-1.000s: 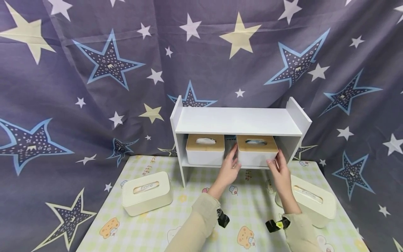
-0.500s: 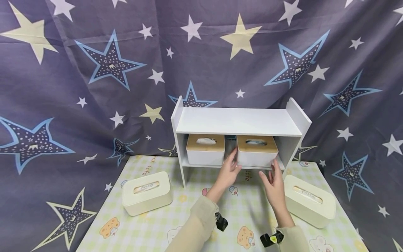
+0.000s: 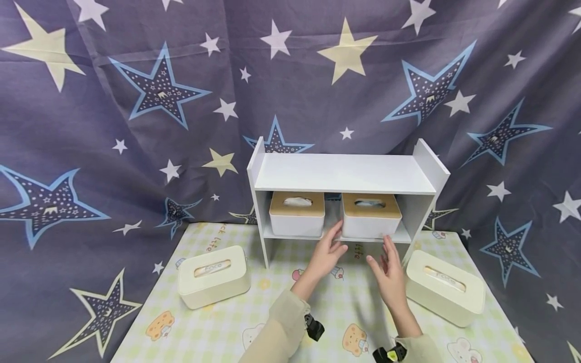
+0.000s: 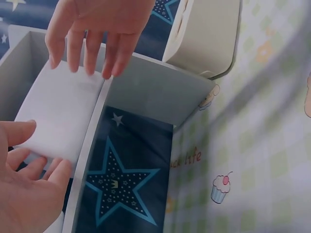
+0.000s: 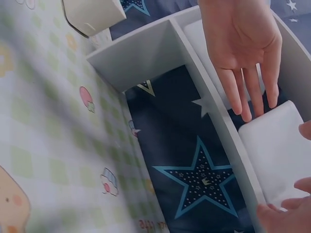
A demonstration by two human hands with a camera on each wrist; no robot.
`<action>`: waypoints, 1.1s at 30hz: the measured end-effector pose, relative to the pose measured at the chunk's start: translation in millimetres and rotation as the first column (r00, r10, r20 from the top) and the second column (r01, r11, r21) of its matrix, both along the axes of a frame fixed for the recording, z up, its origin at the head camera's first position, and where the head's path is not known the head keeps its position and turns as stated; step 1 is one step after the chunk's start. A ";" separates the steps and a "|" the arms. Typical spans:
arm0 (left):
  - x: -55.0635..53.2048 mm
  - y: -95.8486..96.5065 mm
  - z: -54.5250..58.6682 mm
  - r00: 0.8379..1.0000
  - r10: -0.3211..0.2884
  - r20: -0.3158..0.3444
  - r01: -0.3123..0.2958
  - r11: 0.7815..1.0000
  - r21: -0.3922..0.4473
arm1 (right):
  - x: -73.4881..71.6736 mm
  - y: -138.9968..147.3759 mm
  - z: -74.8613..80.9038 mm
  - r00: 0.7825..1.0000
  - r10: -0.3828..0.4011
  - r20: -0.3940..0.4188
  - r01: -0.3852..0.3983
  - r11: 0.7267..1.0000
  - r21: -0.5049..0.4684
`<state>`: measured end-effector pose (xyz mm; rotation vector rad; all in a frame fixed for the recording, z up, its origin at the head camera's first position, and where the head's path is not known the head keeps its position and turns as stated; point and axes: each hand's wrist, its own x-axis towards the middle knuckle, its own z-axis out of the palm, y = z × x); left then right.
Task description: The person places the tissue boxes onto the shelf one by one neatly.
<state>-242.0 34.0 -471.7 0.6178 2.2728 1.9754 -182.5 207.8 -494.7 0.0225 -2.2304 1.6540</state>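
Observation:
Two tissue boxes with white bodies and wood-look lids sit side by side on the lower board of a white shelf. My left hand has its fingertips by the near left edge of the right-hand tissue box. My right hand is just in front of the same box's lower right front, fingers extended. From the left wrist, the box's white front shows between both hands. The right wrist view likewise places that front between them. To its left stands the other tissue box, untouched.
A cream tissue box lies on the checked tablecloth left of the shelf. Another cream tissue box lies to the right, close to my right forearm. A star-patterned curtain hangs behind.
My right hand has drawn back from the box's right side, toward me and slightly left. My left hand has shifted slightly toward me. The right-hand box has barely moved.

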 end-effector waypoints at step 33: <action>49.7 -114.7 -81.5 0.988 0.077 0.132 -0.093 0.988 0.120 | 9.4 -65.2 -46.4 0.954 0.298 -0.012 -0.297 0.953 0.060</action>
